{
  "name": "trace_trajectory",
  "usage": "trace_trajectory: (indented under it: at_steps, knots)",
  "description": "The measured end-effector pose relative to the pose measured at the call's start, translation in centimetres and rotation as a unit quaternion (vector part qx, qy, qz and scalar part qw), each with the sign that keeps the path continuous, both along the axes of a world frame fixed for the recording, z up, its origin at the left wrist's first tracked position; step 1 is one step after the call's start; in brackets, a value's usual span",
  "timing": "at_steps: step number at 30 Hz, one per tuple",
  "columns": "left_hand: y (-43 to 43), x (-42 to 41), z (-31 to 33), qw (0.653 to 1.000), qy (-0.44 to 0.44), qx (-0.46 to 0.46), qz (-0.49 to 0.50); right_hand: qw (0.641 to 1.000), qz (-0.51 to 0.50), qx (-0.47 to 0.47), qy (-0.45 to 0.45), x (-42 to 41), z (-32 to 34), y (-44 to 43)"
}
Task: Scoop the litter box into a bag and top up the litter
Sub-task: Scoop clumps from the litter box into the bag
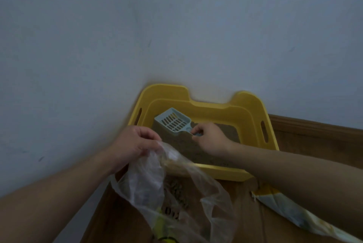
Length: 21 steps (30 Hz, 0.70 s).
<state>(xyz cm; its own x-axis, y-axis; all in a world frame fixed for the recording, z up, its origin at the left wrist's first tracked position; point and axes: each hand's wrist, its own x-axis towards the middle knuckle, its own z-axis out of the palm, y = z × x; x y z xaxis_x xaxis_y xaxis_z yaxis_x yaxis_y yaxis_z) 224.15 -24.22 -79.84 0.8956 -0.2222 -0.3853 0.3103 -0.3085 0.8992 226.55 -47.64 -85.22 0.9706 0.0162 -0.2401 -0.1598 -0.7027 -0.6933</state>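
My fingers (151, 140) pinch a thin, crinkly clear plastic bag (157, 187) beside the smooth yellow plastic litter box (255, 113), its grainy litter (188, 148), slotted plastic scoop (173, 121), wooden floor (306, 138).

A pale blue-grey wall (176, 26) rises beyond the left fingers (151, 137) and the right fingers (197, 129), its 2 faces meeting in a corner just beyond the left fingers. Among its dark scuffs, 1 scuff (40, 158) lies far left of them. A wooden skirting board (314, 124) runs right of the right fingers. Wooden floor (125, 221) shows nearer the person than the left fingers.
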Motion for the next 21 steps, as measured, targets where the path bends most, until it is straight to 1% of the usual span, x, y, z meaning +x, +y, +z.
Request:
trace_trajectory:
  at_steps: [7, 9, 12, 16, 19, 21]
  knots:
    - [0.9, 0.4, -0.6, 1.000, 0.006, -0.004, 0.024, 1.000, 0.007, -0.016, 0.022, 3.3, -3.2, 3.7]
    - [1.2, 0.5, -0.8, 0.999, 0.016, -0.014, 0.037, 0.999, 0.029, -0.016, 0.036, 3.6, -3.9, 4.3]
    - [1.2, 0.5, -1.1, 0.998, 0.023, -0.018, 0.053, 0.993, 0.083, -0.014, 0.083, 3.5, -5.0, 4.8]
    - [1.2, 0.6, -1.3, 0.998, 0.017, -0.010, 0.058, 0.979, 0.143, 0.023, 0.141, 3.5, -5.8, 5.2]
    - [1.2, 0.7, -1.3, 0.998, 0.013, -0.009, 0.058, 0.971, 0.181, 0.027, 0.155, 3.7, -5.6, 5.1]
    - [1.2, 0.7, -1.1, 0.999, 0.016, -0.006, 0.049, 0.971, 0.183, 0.029, 0.152, 3.7, -5.4, 4.8]
